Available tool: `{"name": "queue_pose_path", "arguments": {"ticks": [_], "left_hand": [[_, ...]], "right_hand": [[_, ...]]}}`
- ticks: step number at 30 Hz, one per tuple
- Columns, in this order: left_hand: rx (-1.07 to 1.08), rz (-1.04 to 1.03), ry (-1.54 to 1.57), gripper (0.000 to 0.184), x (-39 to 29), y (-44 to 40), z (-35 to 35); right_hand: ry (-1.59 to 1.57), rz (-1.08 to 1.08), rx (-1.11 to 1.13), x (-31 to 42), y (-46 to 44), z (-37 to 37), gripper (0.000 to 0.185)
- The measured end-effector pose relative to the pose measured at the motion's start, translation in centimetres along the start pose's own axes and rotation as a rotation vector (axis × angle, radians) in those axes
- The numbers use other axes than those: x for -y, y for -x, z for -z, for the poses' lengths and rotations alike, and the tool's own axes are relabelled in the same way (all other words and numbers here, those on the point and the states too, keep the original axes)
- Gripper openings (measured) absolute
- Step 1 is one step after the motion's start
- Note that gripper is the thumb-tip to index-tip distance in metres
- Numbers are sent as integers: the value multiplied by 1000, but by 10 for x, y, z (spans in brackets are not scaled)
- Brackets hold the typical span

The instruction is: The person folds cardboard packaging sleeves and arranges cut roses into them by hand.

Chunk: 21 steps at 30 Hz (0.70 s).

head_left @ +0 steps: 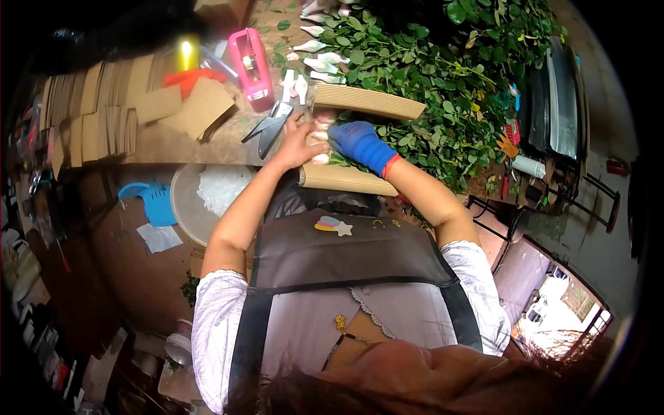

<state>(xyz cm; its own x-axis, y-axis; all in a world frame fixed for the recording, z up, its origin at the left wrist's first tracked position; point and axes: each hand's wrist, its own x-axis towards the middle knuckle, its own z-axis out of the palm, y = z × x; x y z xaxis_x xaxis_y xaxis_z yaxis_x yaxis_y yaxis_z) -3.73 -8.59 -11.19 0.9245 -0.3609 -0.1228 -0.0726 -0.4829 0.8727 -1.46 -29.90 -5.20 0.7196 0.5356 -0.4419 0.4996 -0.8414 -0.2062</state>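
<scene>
My bare left hand (299, 144) rests at the left side of a row of pale rosebuds (321, 131), its fingers spread around them. On the right side of the buds lies my right hand (353, 140) in a blue glove, its fingertips against them and partly hidden. Corrugated cardboard lies in two strips: an upper one (370, 101) beyond my hands and a lower one (346, 180) near the apron. A grey stapler-like tool (268, 128) sits just left of my left hand. More wrapped buds (325, 66) line the table above, their leafy stems (429, 90) stretching right.
A pink tape dispenser (253, 69) stands at the upper left, beside stacked cardboard pieces (104, 114) and a red object (190, 79). Below the table edge are a round tub (183, 200) with white material and a blue basket (158, 204). Dark sleeves (560, 104) lie far right.
</scene>
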Motion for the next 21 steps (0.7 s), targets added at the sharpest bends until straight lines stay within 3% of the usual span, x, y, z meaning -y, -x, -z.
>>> {"name": "queue_pose_path", "arguments": {"ticks": [3, 5, 8, 12, 13, 16, 19, 21], "left_hand": [[-148, 52, -12, 33, 2, -2, -16], [-164, 43, -1, 32, -4, 0, -15], [-184, 12, 0, 28, 0, 1, -18], [-159, 39, 33, 49, -7, -3, -11], [-126, 80, 53, 62, -10, -4, -9], [-97, 17, -73, 61, -7, -12, -10], [-151, 116, 13, 53, -8, -20, -18], [-177, 123, -31, 53, -8, -19, -19]], "right_hand": [[-60, -103, 78, 0, 11, 16, 35], [-133, -260, 69, 2, 15, 30, 43], [-162, -243, 8, -2, 15, 31, 32], [-103, -129, -50, -18, 1, 2, 36], [-104, -118, -66, -16, 2, 0, 34], [-98, -99, -134, -13, 2, -3, 28], [-44, -74, -186, -9, 2, 2, 24], [-169, -103, -203, -3, 20, 27, 24]]}}
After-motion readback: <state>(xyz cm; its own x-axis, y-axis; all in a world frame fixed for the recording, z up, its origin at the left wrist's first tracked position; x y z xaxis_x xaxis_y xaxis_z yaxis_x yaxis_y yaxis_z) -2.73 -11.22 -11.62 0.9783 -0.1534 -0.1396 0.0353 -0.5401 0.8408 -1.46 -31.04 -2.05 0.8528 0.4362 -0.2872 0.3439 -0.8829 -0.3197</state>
